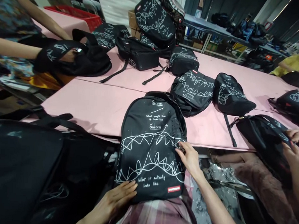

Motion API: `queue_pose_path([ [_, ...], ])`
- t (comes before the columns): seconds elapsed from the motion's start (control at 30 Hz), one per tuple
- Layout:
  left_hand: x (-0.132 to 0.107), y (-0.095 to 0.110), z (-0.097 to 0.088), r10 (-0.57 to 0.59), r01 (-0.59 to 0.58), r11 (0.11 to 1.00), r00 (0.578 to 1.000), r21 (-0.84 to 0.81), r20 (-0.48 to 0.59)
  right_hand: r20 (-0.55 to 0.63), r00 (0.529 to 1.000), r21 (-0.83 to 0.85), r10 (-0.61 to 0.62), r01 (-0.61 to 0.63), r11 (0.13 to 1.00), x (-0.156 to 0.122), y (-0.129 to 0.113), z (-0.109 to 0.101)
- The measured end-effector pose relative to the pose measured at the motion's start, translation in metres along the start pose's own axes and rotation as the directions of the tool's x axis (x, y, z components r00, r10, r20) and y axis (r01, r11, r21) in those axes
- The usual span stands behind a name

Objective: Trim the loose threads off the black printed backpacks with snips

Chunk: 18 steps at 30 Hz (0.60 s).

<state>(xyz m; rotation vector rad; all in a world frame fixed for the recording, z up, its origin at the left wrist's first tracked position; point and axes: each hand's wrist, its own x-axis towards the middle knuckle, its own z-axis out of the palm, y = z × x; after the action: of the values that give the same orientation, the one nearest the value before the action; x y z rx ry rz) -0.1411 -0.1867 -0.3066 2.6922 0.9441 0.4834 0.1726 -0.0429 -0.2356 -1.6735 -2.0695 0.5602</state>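
A black backpack [153, 149] with white scribbled lines and lettering leans upright against the table edge in front of me, its base at my lap. My left hand [117, 196] lies with fingers stretched flat across its lower left front. At the right side, my right hand [188, 156] pinches a small dark piece by the zipper, apparently the zipper pull; the fingers partly hide it. The upper right side of the bag gapes along the zipper. A small red label [173, 189] sits at the lower right of the front.
Similar backpacks [192, 91] lie across the pink table [96, 105]. A large black bag [16, 171] fills the near left. One co-worker's hand [69, 55] is in a bag at the far left; another co-worker's hands [295, 151] handle a bag at right. A red crate [86, 18] stands behind.
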Motion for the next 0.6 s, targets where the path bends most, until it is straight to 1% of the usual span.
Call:
queue_pose_path([
  [0.07,-0.001,-0.001,0.003,-0.004,0.004,1.000,1.000,0.009,0.001,0.044,0.998,-0.228,-0.042,0.051,0.972,0.022,-0.017,0.007],
  [0.13,0.000,0.002,0.003,-0.028,0.028,1.000,1.000,0.004,-0.004,0.128,0.992,-0.376,-0.023,0.070,0.924,0.038,-0.028,0.015],
  [0.17,0.000,0.005,0.002,-0.051,0.051,0.999,0.999,-0.004,-0.001,0.156,0.988,-0.409,-0.005,0.069,0.910,0.043,-0.030,0.017],
  [0.23,0.002,0.011,-0.002,-0.117,0.117,0.993,0.993,-0.031,-0.006,0.156,0.988,-0.397,0.019,0.045,0.917,0.046,-0.028,0.018],
  [0.27,0.004,0.014,-0.005,-0.153,0.152,0.987,0.988,-0.053,-0.022,0.135,0.991,-0.345,0.013,0.034,0.938,0.045,-0.024,0.017],
  [0.3,0.007,0.016,-0.007,-0.184,0.180,0.980,0.982,-0.080,-0.046,0.109,0.994,-0.255,-0.005,0.032,0.966,0.040,-0.020,0.015],
  [0.37,0.018,0.018,-0.013,-0.213,0.196,0.970,0.970,-0.141,-0.119,0.058,0.996,0.014,-0.064,0.063,0.998,0.025,-0.010,0.009],
  [0.43,0.039,0.018,-0.019,-0.263,0.230,0.956,0.947,-0.183,-0.186,0.044,0.992,0.282,-0.120,0.103,0.954,-0.001,0.000,0.005],
  [0.47,0.055,0.017,-0.021,-0.294,0.254,0.948,0.929,-0.193,-0.223,0.059,0.988,0.374,-0.141,0.109,0.921,-0.015,0.005,0.005],
  [0.5,0.073,0.016,-0.023,-0.330,0.285,0.938,0.908,-0.198,-0.257,0.091,0.984,0.427,-0.153,0.101,0.899,-0.030,0.009,0.005],
  [0.53,0.095,0.015,-0.024,-0.362,0.315,0.929,0.885,-0.195,-0.292,0.122,0.980,0.455,-0.155,0.083,0.886,-0.045,0.012,0.006],
  [0.6,0.144,0.012,-0.024,-0.402,0.365,0.915,0.856,-0.170,-0.327,0.158,0.980,0.483,-0.122,0.031,0.875,-0.066,0.018,0.009],
])
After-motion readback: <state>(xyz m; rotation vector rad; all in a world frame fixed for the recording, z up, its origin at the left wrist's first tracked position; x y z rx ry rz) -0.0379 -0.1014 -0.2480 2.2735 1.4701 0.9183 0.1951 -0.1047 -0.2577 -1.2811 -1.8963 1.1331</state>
